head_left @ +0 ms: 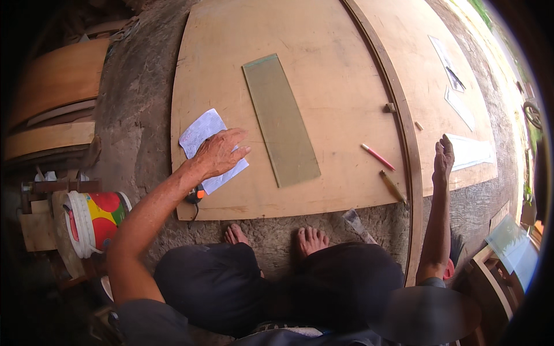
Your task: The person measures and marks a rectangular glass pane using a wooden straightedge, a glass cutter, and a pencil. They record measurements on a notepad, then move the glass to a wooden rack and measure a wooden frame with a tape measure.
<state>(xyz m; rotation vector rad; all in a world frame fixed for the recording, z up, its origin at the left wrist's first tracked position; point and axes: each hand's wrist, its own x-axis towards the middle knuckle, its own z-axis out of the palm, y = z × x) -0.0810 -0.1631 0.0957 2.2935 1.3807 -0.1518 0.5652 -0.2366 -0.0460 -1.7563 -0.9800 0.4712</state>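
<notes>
My left hand (219, 153) is over a sheet of white paper with handwriting (203, 128) at the left of a plywood board (323, 86). Its fingers are spread, pointing right. Partly under the forearm lies a black and orange tape measure (198, 194). A long greenish glass strip (283, 121) rests on the board, just right of that hand. On the right, my right hand (443, 158) is held edge-on with straight fingers, beside a pale glass-like piece (470, 151); I cannot tell whether it touches it. Nothing shows in either hand.
A long wooden bar (398, 86) crosses the board. Left of it lie a red pencil (378, 157) and a brownish slim tool (392, 185); right of it, glass offcuts (460, 109). A flat brush (358, 225) lies near my feet. A colourful bucket (98, 222) stands left.
</notes>
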